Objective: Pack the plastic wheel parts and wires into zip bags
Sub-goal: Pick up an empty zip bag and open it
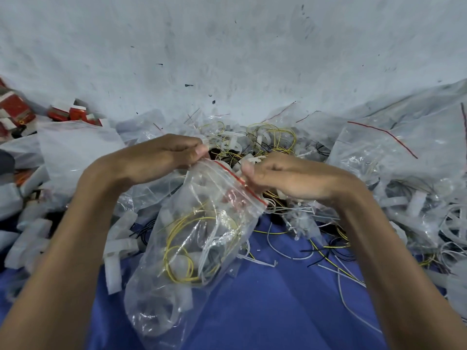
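Clear zip bag (199, 238) hangs mid-frame, red seal strip tilted, yellow wires (182, 251) and white plastic parts (161, 311) bunched inside.

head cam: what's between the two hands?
The zip bag's red seal strip spans the gap from the left hand to the right hand, and both pinch it. Behind it lie tangled wires. This shows in the head view.

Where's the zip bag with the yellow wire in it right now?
Head view, centre: the zip bag hangs over the blue cloth, its red-striped top pinched between the left hand and the right hand.
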Demonstrator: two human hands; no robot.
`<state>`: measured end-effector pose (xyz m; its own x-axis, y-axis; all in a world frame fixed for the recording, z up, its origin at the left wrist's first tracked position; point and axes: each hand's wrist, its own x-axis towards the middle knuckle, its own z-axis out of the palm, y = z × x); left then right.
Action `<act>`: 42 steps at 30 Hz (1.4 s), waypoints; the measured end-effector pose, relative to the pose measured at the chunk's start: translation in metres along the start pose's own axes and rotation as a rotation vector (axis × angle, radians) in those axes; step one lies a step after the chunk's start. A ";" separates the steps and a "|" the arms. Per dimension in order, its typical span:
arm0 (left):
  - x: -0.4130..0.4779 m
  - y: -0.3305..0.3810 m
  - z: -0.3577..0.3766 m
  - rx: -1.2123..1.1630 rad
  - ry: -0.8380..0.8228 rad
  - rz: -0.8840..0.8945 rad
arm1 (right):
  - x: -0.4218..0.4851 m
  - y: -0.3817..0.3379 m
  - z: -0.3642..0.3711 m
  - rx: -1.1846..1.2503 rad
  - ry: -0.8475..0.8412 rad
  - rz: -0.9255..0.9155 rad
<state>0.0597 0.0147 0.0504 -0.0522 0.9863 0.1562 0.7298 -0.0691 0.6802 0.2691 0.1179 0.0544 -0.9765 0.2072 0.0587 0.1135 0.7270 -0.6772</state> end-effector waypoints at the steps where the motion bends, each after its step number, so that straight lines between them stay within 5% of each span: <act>1: 0.000 0.000 0.000 -0.020 0.005 0.004 | 0.001 -0.001 0.000 -0.068 -0.033 0.027; 4: 0.000 0.004 0.004 -0.047 0.039 -0.012 | 0.007 0.000 0.008 -0.190 -0.165 0.044; 10: 0.001 -0.001 0.004 -0.063 0.117 0.003 | 0.004 0.007 0.003 -0.071 -0.153 0.084; 20: -0.007 -0.007 -0.006 -0.169 0.130 0.076 | 0.005 0.011 -0.008 0.000 0.237 -0.093; 30: -0.004 -0.020 -0.009 0.038 -0.003 -0.107 | 0.003 0.029 -0.014 -0.102 0.199 0.098; 32: -0.004 -0.016 -0.012 0.154 0.132 -0.056 | 0.001 0.026 -0.012 -0.047 0.240 0.094; 36: -0.004 0.002 -0.026 0.085 0.603 0.258 | 0.003 0.022 -0.021 0.062 0.698 -0.091; 42: -0.002 0.014 -0.013 0.163 0.649 0.274 | 0.008 0.027 -0.022 0.014 0.838 -0.081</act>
<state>0.0616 0.0096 0.0686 -0.2099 0.6457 0.7342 0.8645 -0.2283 0.4479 0.2685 0.1537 0.0521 -0.5219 0.5762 0.6290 0.0407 0.7534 -0.6563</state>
